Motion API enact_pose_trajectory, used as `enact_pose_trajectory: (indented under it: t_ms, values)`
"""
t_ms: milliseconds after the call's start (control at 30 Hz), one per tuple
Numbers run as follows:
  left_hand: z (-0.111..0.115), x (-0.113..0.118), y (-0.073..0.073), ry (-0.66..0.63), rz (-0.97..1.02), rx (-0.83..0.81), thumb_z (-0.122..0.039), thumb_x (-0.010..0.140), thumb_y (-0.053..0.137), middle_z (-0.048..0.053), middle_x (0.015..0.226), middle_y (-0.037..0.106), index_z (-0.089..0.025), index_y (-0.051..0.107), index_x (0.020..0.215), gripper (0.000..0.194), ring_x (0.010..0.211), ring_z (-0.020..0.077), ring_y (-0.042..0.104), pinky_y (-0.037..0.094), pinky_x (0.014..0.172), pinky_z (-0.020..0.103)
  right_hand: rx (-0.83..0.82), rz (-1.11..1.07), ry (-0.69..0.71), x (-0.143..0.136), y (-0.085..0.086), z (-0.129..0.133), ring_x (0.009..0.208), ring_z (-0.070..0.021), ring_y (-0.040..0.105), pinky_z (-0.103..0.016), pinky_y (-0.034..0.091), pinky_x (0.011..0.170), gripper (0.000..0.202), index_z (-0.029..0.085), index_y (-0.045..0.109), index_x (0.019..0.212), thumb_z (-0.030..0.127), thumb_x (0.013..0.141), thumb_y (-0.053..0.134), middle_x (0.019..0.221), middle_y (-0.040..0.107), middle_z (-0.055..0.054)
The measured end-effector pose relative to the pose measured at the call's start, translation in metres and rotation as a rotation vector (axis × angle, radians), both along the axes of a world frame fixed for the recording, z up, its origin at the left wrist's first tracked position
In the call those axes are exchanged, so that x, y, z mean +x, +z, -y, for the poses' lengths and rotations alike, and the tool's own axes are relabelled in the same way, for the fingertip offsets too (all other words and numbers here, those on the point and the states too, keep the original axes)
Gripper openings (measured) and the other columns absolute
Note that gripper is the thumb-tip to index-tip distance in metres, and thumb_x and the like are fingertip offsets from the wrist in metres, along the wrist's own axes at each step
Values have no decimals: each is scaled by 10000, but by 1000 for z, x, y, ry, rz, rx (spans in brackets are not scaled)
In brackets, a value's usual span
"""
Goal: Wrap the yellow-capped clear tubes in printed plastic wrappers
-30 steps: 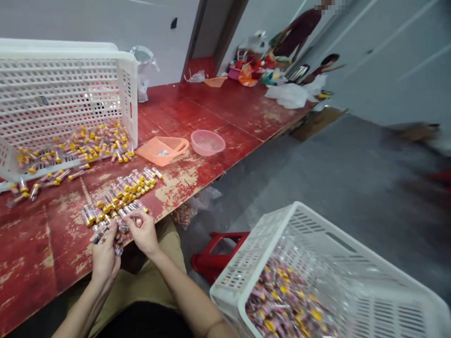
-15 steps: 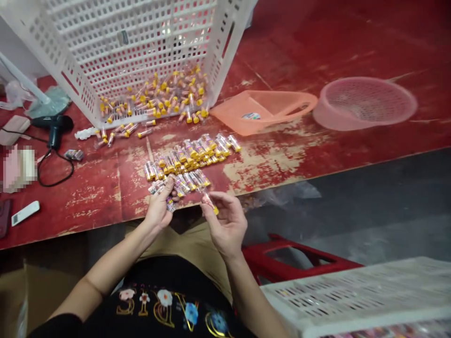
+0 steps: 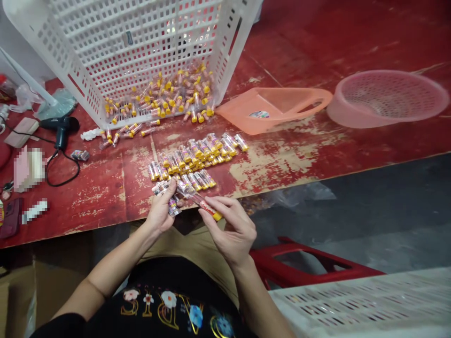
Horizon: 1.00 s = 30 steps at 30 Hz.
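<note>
My left hand (image 3: 162,209) is closed, its thumb pressed on a small bunch of printed clear plastic sleeves (image 3: 174,206). Between the thumb and fingers of my right hand (image 3: 234,230) is a clear tube with a yellow cap (image 3: 207,207), slanting up to the left. The tube's far end meets clear film (image 3: 185,188) beside my left thumb; whether it is inside the film I cannot tell. Just beyond both hands, rows of yellow-capped tubes with printed wraps (image 3: 197,152) lie stacked on the red table (image 3: 105,188).
A tipped white plastic crate (image 3: 230,61) spills yellow-capped tubes (image 3: 169,94) at the back. An orange scoop (image 3: 243,115) and pink basket (image 3: 347,115) stand right of it. A dark hot-air blower (image 3: 61,129) lies left. Below right are a red stool (image 3: 313,272) and another crate (image 3: 352,300).
My right hand has turned the tube and brought its far end against the clear film at my left hand. The view has shifted slightly, showing more of the table's left side.
</note>
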<state>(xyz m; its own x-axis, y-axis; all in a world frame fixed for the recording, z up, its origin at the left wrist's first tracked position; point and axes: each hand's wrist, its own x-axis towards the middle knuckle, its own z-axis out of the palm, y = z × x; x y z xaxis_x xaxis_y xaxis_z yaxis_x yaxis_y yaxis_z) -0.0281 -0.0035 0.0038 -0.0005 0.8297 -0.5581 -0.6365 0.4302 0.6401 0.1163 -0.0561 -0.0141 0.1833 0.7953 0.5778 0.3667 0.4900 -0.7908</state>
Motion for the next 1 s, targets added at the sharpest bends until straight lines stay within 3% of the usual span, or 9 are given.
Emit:
enact_pose_trajectory:
  t_ms: [267,700,867,1000]
  values:
    - [-1,1,5,21,-13,-7,-414,500,953,-39,694,634,-139,601,860,574,453,40,502,375,396,175,-34,-89,26,3,0,-1,904,-179,688,-325,580,805,490,279,723,1178,12,767,744,1021,722,-48]
    - [0,-5,-2,-36,-4,40,-369,551,942,-1,770,679,-118,678,887,496,544,63,557,404,422,178,-64,33,17,9,11,3,881,-158,690,-294,578,799,477,290,726,1187,48,777,756,1025,721,-44]
    - [-1,-7,-6,0,-36,18,-353,586,926,3,750,683,-122,676,886,454,543,75,555,395,433,197,-116,-225,-30,9,11,5,875,-173,695,-310,580,774,364,270,749,1121,92,803,739,985,727,-44]
    - [-2,-9,-9,-13,-19,21,-359,603,917,11,769,693,-122,674,885,441,548,76,564,406,436,193,-158,-269,98,11,10,5,882,-175,701,-315,586,796,314,249,748,1075,95,801,743,966,737,-41]
